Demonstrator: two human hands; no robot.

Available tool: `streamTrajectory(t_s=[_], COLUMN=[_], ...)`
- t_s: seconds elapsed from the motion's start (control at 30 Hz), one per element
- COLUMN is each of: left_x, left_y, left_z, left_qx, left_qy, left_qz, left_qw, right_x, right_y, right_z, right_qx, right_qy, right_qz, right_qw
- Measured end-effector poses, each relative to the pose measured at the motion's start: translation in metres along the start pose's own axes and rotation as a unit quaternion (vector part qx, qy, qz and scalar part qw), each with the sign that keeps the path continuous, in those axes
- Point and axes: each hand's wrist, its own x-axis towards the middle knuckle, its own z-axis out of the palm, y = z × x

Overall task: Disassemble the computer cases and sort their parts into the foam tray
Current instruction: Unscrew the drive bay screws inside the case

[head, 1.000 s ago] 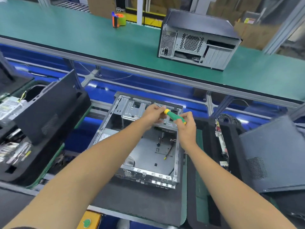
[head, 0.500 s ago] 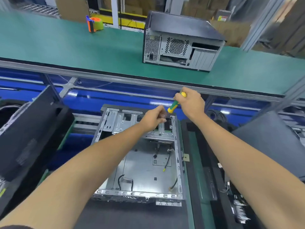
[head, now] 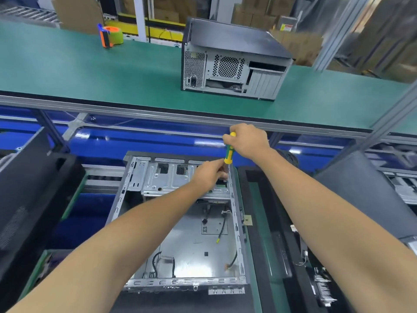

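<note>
At the centre of the frame lies an opened computer case [head: 180,222], its side panel off and its bare metal floor, loose black cables [head: 222,229] and drive cage [head: 171,177] exposed. The right hand [head: 247,141] is curled round the top of a green-and-yellow screwdriver [head: 229,152], which stands nearly upright with its lower end at the case's upper right corner. The left hand [head: 211,173] reaches in from the lower left, its fingers bunched round the screwdriver's lower end against the cage; the tip itself is hidden behind them, so it cannot be told exactly what they pinch. Along the right of the case runs a black foam tray [head: 277,256] on a green mat, with parts lying in its slots towards the lower right. A dark case panel [head: 361,199] leans at the right edge, and more black foam and panels fill the left edge. Across the upper part of the frame stretches a green worktop [head: 112,71], on which a closed computer case [head: 234,62] stands with its perforated rear facing the camera, and well to its left, in the upper left, an orange tape dispenser [head: 110,36].
</note>
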Motion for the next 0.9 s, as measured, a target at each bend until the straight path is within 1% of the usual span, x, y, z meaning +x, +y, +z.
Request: streamTrajectory(t_s=[0.2,0.47,0.67,0.77,0.9], left_x=[0.004,0.011,0.012,0.008,0.006], left_y=[0.004,0.004,0.006,0.008,0.013], left_z=[0.000,0.003,0.003,0.005,0.004], left_qx=[0.064,0.107,0.122,0.139,0.128], left_qy=[-0.021,-0.019,-0.030,-0.029,-0.035], left_qz=[-0.013,-0.015,-0.018,-0.017,-0.026], left_qw=[0.998,0.994,0.992,0.990,0.991], right_x=[-0.002,-0.002,-0.003,-0.004,-0.004], right_y=[-0.001,0.001,0.004,0.002,0.000], right_z=[0.002,-0.002,-0.005,-0.006,-0.007], right_qx=[-0.012,-0.019,-0.021,-0.051,-0.082], right_qy=[-0.025,-0.033,-0.042,-0.050,-0.043], right_qz=[-0.004,-0.015,-0.018,-0.029,-0.017], right_qw=[1.000,0.999,0.999,0.997,0.996])
